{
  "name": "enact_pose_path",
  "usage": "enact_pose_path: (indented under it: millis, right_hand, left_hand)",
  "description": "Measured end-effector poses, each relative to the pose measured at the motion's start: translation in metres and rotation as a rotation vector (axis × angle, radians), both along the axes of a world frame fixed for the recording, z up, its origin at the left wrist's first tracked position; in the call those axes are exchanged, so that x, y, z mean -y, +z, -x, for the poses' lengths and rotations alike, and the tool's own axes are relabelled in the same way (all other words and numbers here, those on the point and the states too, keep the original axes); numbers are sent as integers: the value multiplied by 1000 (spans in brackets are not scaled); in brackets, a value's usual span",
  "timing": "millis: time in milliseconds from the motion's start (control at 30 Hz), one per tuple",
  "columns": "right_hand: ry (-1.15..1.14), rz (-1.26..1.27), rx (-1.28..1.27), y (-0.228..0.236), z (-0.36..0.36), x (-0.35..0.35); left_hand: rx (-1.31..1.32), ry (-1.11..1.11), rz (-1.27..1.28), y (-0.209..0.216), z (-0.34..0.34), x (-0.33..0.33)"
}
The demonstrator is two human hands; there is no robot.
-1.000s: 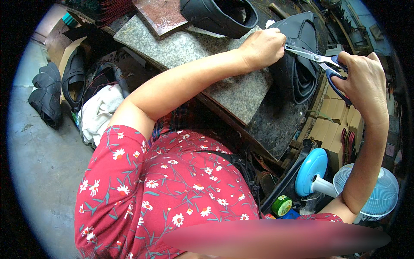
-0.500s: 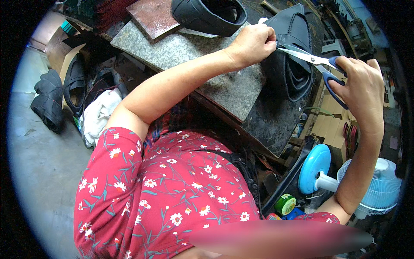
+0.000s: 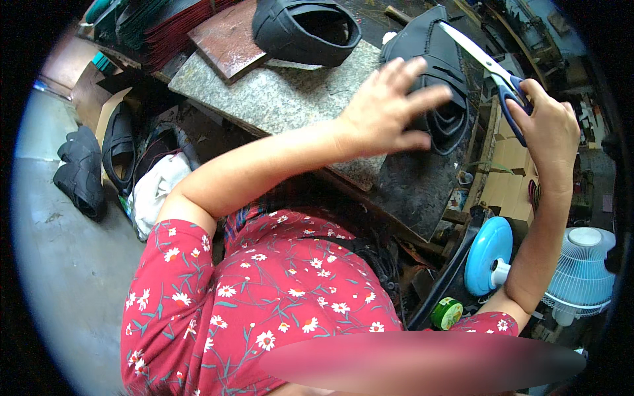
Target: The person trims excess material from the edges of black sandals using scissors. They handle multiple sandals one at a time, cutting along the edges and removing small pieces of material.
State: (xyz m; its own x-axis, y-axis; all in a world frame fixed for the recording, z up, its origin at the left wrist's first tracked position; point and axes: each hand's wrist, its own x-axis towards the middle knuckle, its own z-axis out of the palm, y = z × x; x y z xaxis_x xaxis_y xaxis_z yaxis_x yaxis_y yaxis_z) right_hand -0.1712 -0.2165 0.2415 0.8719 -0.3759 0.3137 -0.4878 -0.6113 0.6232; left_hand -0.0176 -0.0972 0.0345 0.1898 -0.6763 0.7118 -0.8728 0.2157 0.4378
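- The right hand (image 3: 553, 129) is wrapped around the blue handles of a pair of scissors (image 3: 487, 63), whose silver blades lie together and point up and left from the grip.
- Left of that grip, the left hand (image 3: 391, 109) is released, empty, its fingers spread and blurred.
- Between the hands and just beyond the left one sits a black shoe (image 3: 428, 47), its opening toward the wearer; the scissor tips lie at its far end, though whether they touch cannot be told.
- Under the left forearm, a speckled stone slab (image 3: 264, 89) rests on a dark worktop (image 3: 419, 188).
- Farther left of the grip and beyond the left hand, a second black shoe (image 3: 281, 33) stands beside a reddish-brown board (image 3: 228, 39).
- Below the right hand are tan cardboard boxes (image 3: 498, 195), a blue disc-shaped base (image 3: 485, 257), a caged fan (image 3: 581, 270) and a round green container (image 3: 447, 313).
- Well left of both hands, a white cloth (image 3: 158, 188) lies near more black footwear (image 3: 82, 178) on a gray floor (image 3: 72, 277).
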Motion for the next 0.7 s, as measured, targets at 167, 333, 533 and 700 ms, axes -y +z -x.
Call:
enact_pose_path:
  millis: [167, 333, 533, 700]
  right_hand:
    - [-53, -194, 312, -19, 35, 26]
    - [-67, -204, 425, -35, 76, 34]
    - [-111, -555, 695, -62, 110, 34]
    - [-5, -907, 877, -86, 122, 32]
  left_hand:
    - [220, -59, -92, -14, 1, 31]
    - [362, 96, 47, -12, -37, 63]
    - [592, -5, 110, 1, -15, 56]
    - [596, -154, 127, 6, -20, 49]
